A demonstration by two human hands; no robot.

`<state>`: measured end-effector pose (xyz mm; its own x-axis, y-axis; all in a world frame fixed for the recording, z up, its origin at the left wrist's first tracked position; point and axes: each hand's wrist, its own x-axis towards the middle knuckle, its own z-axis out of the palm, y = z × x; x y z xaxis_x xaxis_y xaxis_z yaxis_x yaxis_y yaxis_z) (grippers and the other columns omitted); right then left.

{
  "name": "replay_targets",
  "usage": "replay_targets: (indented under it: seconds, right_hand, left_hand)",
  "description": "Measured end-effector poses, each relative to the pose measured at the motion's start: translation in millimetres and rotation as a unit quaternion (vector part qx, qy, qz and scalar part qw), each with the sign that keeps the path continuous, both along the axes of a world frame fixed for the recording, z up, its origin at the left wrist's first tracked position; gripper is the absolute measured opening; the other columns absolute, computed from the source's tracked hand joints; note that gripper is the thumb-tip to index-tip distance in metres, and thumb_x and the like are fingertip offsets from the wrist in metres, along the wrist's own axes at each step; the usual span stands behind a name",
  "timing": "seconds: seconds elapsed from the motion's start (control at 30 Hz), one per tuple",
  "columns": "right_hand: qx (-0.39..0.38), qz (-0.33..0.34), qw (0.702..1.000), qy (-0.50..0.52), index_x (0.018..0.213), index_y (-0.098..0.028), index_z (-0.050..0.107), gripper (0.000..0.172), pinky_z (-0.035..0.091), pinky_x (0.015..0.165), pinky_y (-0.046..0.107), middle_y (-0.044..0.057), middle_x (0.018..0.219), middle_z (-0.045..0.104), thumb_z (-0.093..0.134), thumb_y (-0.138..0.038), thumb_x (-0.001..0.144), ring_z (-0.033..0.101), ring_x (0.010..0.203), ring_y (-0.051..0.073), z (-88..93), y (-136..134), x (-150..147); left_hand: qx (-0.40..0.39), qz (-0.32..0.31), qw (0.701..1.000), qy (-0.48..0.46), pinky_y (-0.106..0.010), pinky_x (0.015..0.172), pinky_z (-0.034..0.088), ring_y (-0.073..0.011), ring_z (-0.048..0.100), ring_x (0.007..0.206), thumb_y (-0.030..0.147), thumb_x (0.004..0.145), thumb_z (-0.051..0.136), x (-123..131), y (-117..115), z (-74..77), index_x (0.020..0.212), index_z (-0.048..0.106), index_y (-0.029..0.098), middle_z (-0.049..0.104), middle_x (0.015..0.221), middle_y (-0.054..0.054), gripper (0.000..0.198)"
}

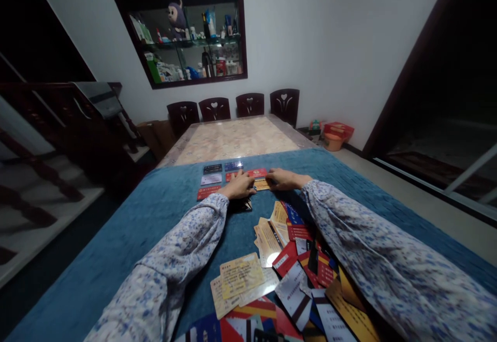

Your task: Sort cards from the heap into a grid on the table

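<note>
Blue cloth (155, 212) across the lower frame, alcove (198, 81) upper left, card pile (294, 293) spread loose at bottom centre! Mid-frame, here's the left hand (239, 185), curled at the left end of the yellow card (261, 184), the right hand (285, 179) at its right end, fingers bunched narrow; whether either pinches it, I can't tell. Just above, a red card (257, 172).
</note>
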<state>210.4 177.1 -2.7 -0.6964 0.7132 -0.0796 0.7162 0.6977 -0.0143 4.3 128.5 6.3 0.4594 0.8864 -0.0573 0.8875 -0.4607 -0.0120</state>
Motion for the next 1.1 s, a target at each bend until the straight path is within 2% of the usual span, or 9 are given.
replay_targets:
  seconds: [0.33,0.63,1.1]
  right_hand:
    - [0.009,-0.018,0.999,-0.039,0.112,-0.014,0.069,0.03,0.048,0.079,0.026,0.016,0.116,0.063,0.061,-0.026,0.087,0.065,0.098,0.024,1.4,-2,-9]
    - [0.013,-0.032,0.999,-0.037,0.11,-0.017,0.068,0.026,0.048,0.077,0.025,0.014,0.118,0.062,0.057,-0.027,0.089,0.064,0.096,0.022,6.5,-12,-8]
    - [0.024,-0.044,0.998,-0.041,0.114,-0.016,0.067,0.028,0.05,0.083,0.029,0.015,0.121,0.063,0.056,-0.027,0.091,0.064,0.105,0.026,10.1,-23,-6]
  left_hand:
    - [0.021,-0.018,0.999,0.019,-0.056,0.098,0.04,-0.0346,0.043,0.121,0.037,0.091,0.058,0,-2,-1.9,0.112,0.067,0.021,0.061,0.122,-0.014,0.028]
    - [0.05,-0.009,0.998,0.024,-0.054,0.1,0.039,-0.0345,0.044,0.121,0.034,0.087,0.055,4,-2,-5.4,0.117,0.064,0.022,0.062,0.119,-0.013,0.033]
    - [0.071,-0.008,0.997,0.019,-0.054,0.1,0.038,-0.0352,0.04,0.126,0.03,0.088,0.055,8,-12,-4.5,0.11,0.066,0.021,0.058,0.123,-0.015,0.026]
